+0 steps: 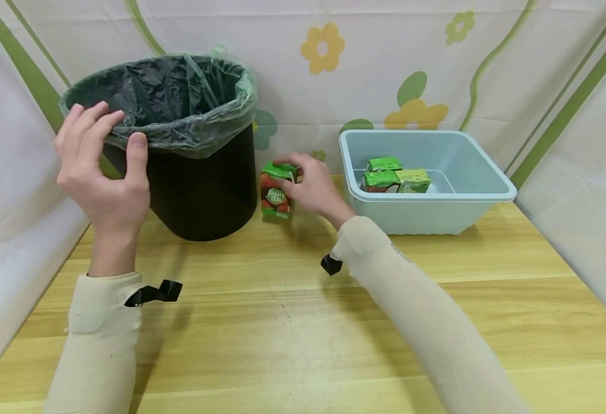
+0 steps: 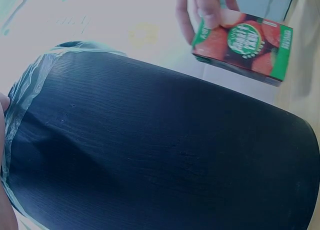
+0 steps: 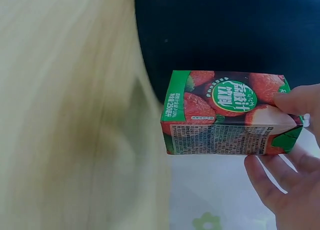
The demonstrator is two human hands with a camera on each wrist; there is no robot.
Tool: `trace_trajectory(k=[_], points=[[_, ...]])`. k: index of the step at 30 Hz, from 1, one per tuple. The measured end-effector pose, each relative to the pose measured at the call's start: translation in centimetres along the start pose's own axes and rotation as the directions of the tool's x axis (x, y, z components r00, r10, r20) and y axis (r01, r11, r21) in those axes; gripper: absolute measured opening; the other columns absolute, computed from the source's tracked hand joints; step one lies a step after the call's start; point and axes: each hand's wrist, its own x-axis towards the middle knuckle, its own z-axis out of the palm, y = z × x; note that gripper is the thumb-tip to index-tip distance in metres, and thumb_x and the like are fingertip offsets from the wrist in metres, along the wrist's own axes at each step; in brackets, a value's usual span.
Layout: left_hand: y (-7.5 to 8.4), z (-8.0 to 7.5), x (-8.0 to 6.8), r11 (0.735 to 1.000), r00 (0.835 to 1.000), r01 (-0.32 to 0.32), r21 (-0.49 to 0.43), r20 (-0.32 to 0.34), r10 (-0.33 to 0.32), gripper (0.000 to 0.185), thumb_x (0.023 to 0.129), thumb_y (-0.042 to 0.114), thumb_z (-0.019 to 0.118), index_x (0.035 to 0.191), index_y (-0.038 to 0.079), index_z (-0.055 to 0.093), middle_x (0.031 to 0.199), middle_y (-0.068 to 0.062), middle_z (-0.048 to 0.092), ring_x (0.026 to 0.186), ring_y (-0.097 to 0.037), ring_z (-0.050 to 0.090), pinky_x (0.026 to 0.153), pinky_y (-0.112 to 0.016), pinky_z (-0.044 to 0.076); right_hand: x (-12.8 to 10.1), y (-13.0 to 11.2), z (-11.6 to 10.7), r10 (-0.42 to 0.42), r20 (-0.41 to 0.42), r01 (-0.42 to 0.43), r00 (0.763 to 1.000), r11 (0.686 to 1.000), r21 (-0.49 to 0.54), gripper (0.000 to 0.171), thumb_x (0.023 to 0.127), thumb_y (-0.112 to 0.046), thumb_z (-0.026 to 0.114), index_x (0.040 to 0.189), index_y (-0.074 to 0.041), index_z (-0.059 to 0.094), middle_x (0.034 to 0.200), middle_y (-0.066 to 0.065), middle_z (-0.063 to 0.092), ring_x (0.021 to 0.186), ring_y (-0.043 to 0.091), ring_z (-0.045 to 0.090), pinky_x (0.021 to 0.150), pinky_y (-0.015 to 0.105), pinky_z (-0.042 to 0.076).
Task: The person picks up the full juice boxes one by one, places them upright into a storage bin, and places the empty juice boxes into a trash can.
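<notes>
Green and red, the juice carton stands upright on the wooden tabletop, just beside the black bin at the bin's 3 o'clock and left of the pale blue tub. The right hand holds the carton by its top end, thumb on the printed face and fingers curled round the back; the right wrist view shows the same pinch near the folded top, with most of the box clear of the fingers. The left hand is raised at the bin's 9 o'clock, fingers loosely spread and gripping nothing, its fingertips close to the green liner folded over the rim; whether they touch the plastic I cannot tell. In the tub lie about 3 more cartons, bunched toward its far side.

As I judge it, the step in hand is lifting this carton, and the grip is high and narrow, so the box could swing. Seating the fingers lower along the sides would steady it. It should rise straight up before travelling toward 10 o'clock, clearing the liner's rim rather than brushing it, since loose plastic can drag inward. The left hand is well placed to steady the rim without crossing the carton's path.
</notes>
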Motion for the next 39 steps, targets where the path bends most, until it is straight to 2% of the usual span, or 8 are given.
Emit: trace_trajectory(k=[9,12,23,31,39], points=[[-0.2,-0.1,0.1,1.0,1.0,0.003,0.007,0.004,-0.003,0.042,0.089,0.033,0.07,0.112,0.001,0.082,0.128,-0.009,0.077,0.139,-0.012,0.059,0.127,-0.031,0.033,-0.1,-1.9,-1.7,-0.068,-0.02,0.068,0.997,0.998,0.013,0.035,0.099,-0.016,0.072,0.134,-0.015,0.072,0.132,0.008,0.069,0.097,0.022,0.069,0.084,0.034,0.061],[-0.1,-0.1,0.0,1.0,1.0,0.004,0.005,0.005,-0.004,0.042,0.089,0.033,0.07,0.112,0.001,0.082,0.128,-0.009,0.077,0.14,-0.012,0.059,0.127,-0.031,0.033,0.0,-2.3,-2.3,-0.094,-0.025,0.094,0.995,0.995,0.01,0.036,0.1,-0.017,0.072,0.135,-0.016,0.072,0.135,0.007,0.069,0.096,0.021,0.07,0.084,0.034,0.061],[-0.1,0.0,0.0,1.0,1.0,0.003,0.001,0.002,-0.003,0.042,0.089,0.033,0.07,0.113,0.0,0.082,0.128,-0.009,0.077,0.139,-0.013,0.059,0.127,-0.031,0.033,0.1,-4.0,-4.4,-0.131,-0.08,0.133,0.988,0.991,0.018,0.038,0.1,-0.021,0.072,0.138,-0.018,0.071,0.141,0.003,0.068,0.098,0.021,0.07,0.086,0.033,0.058],[0.0,0.0,0.0,1.0,1.0,0.001,-0.003,0.002,-0.001,0.042,0.089,0.033,0.071,0.113,0.0,0.082,0.128,-0.009,0.077,0.139,-0.013,0.059,0.127,-0.031,0.033,0.4,-5.4,-6.3,-0.151,-0.14,0.159,0.979,0.986,0.05,0.036,0.1,-0.021,0.072,0.137,-0.018,0.072,0.133,0.003,0.072,0.096,0.019,0.071,0.081,0.03,0.058],[-0.4,0.0,0.0,1.0,1.0,0.004,0.01,0.004,-0.004,0.042,0.089,0.033,0.07,0.113,0.001,0.082,0.128,-0.009,0.077,0.139,-0.012,0.059,0.127,-0.031,0.033,0.7,-7.1,-7.8,-0.184,-0.197,0.2,0.963,0.978,0.061,0.035,0.101,-0.018,0.072,0.136,-0.017,0.073,0.134,0.001,0.072,0.099,0.017,0.067,0.092,0.028,0.059]])
